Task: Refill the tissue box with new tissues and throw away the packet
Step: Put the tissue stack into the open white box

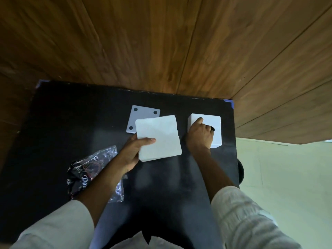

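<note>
A square white stack of tissues [159, 135] is held above the black table by my left hand [133, 152], thumb on top and fingers underneath. To its right stands the white cube-shaped tissue box [214, 129]. My right hand [199, 134] lies on the box's top, fingers curled around its dark round hole. The box's flat white base plate [138, 117], with dark round pads at its corners, lies behind the stack and is partly hidden by it. The empty clear and black plastic packet [89, 174] lies crumpled at the left, partly under my left forearm.
The black table [62, 123] ends against a wooden panelled wall [161, 42] at the back, with blue tape at its far corners. Its right edge drops to a pale green floor [287, 177]. A dark round object [240, 172] sticks out beside the right edge.
</note>
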